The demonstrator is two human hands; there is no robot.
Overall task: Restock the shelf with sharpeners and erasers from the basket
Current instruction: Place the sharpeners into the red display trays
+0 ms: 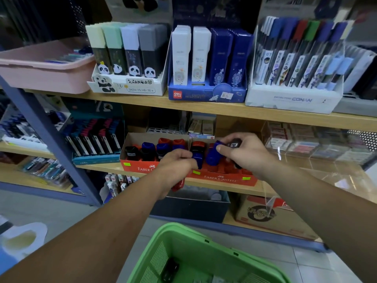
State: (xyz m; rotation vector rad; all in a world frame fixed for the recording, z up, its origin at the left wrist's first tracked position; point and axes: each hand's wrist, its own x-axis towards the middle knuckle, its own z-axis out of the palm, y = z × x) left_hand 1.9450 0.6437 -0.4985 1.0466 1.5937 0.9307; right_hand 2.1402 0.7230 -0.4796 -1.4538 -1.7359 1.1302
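Head view: both hands work over two red boxes, the left box (138,167) and the right box (222,178), on the middle shelf (91,166). The left hand (177,163) is curled round several sharpeners. A blue sharpener (197,160) sticks out past its fingers and a red sharpener (178,185) shows below the palm. The right hand (244,155) pinches a second blue sharpener (213,157) under the thumb above the right box, with a black sharpener (234,143) tucked under its other fingers. More sharpeners stand in rows in both boxes. The basket (183,240) sits low in front, holding something dark, too blurred to name.

The sharpeners look like small hard plastic tubs, light and stiff. They are probably smooth enough to slip when bunched. Better to take each across the body's sides than by the cap, which might pull off.
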